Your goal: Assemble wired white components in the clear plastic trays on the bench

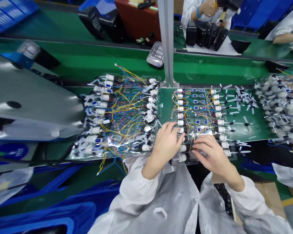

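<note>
A clear plastic tray holds two columns of small white-and-black motor pumps with coloured wires, and little blue parts lie between the columns. Over the left column is my left hand, its thumb and forefinger closed about one motor pump. My right hand hovers at the near part of the same tray, fingers bent toward the thumb beside thin wires. Whatever sits between those fingertips is too small to make out. White T-shaped tube pieces extend from the right column of pumps.
More wired pumps fill trays on the left, and a pile of them lies at right. Loose white tube pieces lie nearby. A metal post rises behind, beside a display unit. Co-workers sit across the bench.
</note>
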